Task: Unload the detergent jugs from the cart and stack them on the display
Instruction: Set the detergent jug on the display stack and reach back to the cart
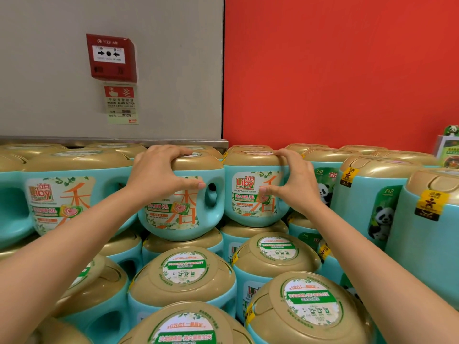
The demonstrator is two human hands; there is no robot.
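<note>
Gripping middle jug (173, 219) with left hand (159, 172), right hand (295, 180) clasping neighbouring jug (248, 209) just beside it

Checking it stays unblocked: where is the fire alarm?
Head view, upper left: the fire alarm hangs on the grey wall, above its sign and the jugs.

Red fire alarm box (111, 57) mounted on grey wall panel (49, 83), upper left. Paper alarm-button sign (122, 104) just below it. Metal ledge (104, 141) along the panel's base. Red wall (335, 70) fills the right. Panda-topped card (450, 142) at far right edge, cut off.
</note>
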